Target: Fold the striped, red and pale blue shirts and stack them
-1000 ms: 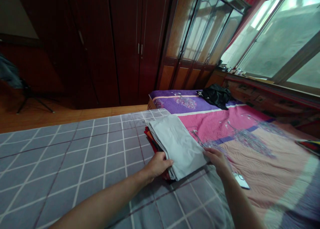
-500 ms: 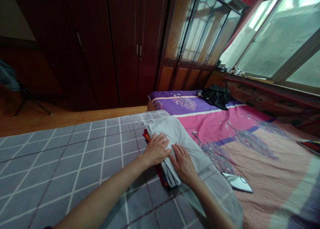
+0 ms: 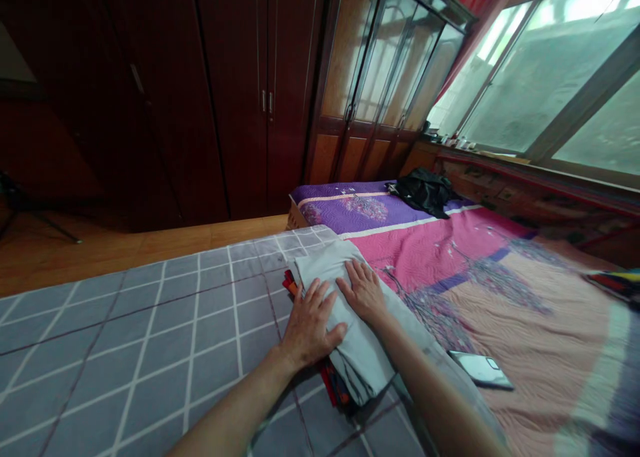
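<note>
A folded light-grey cloth, perhaps a garment, lies on top of a small stack near the edge of the grey checked bedding. Red and dark folded fabric shows beneath its left side. My left hand rests flat on the cloth's left edge with its fingers spread. Farther up the cloth, my right hand lies palm down, fingers stretched out over its upper right part. Neither hand grips anything. What exactly the grey cloth is, its folds do not show.
Grey checked bedding spreads to the left. A phone lies on the patterned bedspread at the right. Farther back are a black bundle of fabric, dark wardrobes and a window. A tripod stands at far left.
My right hand has slid up and away across the cloth. My left hand has come slightly nearer to me, its fingers more spread. The view has shifted a little.
</note>
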`<action>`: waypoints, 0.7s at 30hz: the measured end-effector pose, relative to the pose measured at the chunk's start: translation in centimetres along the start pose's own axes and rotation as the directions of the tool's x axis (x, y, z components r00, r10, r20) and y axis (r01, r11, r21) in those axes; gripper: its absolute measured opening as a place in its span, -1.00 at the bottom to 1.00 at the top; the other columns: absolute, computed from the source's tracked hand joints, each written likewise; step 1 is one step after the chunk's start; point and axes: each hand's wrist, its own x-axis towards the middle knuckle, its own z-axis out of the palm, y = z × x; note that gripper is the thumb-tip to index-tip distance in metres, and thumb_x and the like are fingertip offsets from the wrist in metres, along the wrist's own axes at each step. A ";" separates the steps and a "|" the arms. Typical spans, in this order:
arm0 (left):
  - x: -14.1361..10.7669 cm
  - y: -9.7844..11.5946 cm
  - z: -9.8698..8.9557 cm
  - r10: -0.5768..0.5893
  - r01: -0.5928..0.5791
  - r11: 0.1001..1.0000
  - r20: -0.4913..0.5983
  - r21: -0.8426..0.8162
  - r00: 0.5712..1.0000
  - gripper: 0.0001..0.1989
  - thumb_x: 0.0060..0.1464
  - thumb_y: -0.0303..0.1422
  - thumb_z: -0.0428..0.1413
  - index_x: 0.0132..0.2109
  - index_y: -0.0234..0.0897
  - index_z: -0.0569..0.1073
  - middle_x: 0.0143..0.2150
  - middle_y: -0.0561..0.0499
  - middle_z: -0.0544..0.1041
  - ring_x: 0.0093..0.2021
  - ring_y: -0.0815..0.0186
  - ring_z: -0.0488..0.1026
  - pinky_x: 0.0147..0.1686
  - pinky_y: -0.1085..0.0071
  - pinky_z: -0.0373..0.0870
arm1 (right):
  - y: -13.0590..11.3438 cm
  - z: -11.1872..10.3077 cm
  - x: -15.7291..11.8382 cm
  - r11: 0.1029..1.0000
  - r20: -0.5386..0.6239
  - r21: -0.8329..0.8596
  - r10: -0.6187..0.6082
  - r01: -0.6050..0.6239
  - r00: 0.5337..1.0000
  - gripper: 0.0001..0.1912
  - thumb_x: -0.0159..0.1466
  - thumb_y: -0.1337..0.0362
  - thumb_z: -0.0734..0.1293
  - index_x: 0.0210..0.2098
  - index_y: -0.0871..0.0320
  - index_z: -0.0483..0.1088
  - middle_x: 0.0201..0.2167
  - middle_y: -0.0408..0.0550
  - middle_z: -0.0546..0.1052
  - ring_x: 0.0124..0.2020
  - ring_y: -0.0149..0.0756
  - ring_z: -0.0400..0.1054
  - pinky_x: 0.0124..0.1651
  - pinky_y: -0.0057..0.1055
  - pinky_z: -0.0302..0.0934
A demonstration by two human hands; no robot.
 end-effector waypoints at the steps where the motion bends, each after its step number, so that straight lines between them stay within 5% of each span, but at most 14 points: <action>1: 0.0 0.0 0.0 0.003 -0.003 1.000 -0.006 -0.003 1.000 -0.41 0.12 -0.08 0.03 0.21 -0.29 0.30 0.32 -0.19 0.18 0.35 0.00 -0.03 0.28 -0.13 -0.18 | -0.1 0.0 0.0 1.000 0.002 -0.006 0.011 -0.011 1.000 -0.35 0.37 -0.02 0.06 0.31 0.23 0.04 0.33 0.14 0.06 0.34 0.01 -0.13 0.28 0.01 -0.18; 4: -0.2 -0.1 0.1 0.009 -0.010 1.000 -0.020 -0.007 1.000 -0.41 0.11 -0.08 0.04 0.21 -0.29 0.30 0.32 -0.19 0.18 0.35 0.00 -0.03 0.28 -0.14 -0.18 | -1.0 -0.6 0.1 1.000 0.012 -0.016 -0.012 0.013 1.000 -0.32 0.36 -0.03 0.06 0.31 0.31 0.02 0.32 0.24 0.04 0.34 0.06 -0.14 0.27 0.04 -0.20; 10: -0.3 -0.3 0.3 0.002 -0.002 1.000 -0.045 -0.014 0.999 -0.36 0.09 -0.10 0.06 0.23 -0.38 0.27 0.32 -0.21 0.18 0.35 0.00 -0.02 0.30 -0.11 -0.18 | -2.8 -0.8 3.7 0.972 0.074 0.023 -0.234 0.233 0.969 -0.45 0.38 -0.01 0.05 0.29 0.02 0.07 0.34 -0.06 0.07 0.35 -0.15 -0.15 0.30 -0.12 -0.22; 16: -0.2 -0.2 0.3 0.003 -0.004 0.999 -0.029 -0.032 1.000 -0.37 0.09 -0.09 0.06 0.23 -0.34 0.29 0.32 -0.18 0.18 0.35 -0.02 -0.03 0.29 -0.15 -0.22 | -0.6 0.8 8.7 0.993 0.079 0.050 -0.112 0.108 0.991 -0.37 0.38 -0.07 -0.02 0.26 0.20 0.11 0.20 0.12 0.30 0.22 -0.12 0.13 0.22 -0.17 -0.06; 21: -0.3 -0.4 0.3 -0.004 0.003 0.999 -0.036 -0.043 0.999 -0.38 0.09 -0.09 0.06 0.24 -0.30 0.26 0.33 -0.18 0.15 0.35 -0.05 -0.02 0.26 -0.24 -0.30 | 2.0 1.2 7.7 0.996 0.095 0.081 -0.048 0.040 0.994 -0.29 0.36 -0.11 -0.02 0.30 0.28 0.02 0.27 0.17 0.19 0.27 -0.09 0.05 0.24 -0.17 -0.05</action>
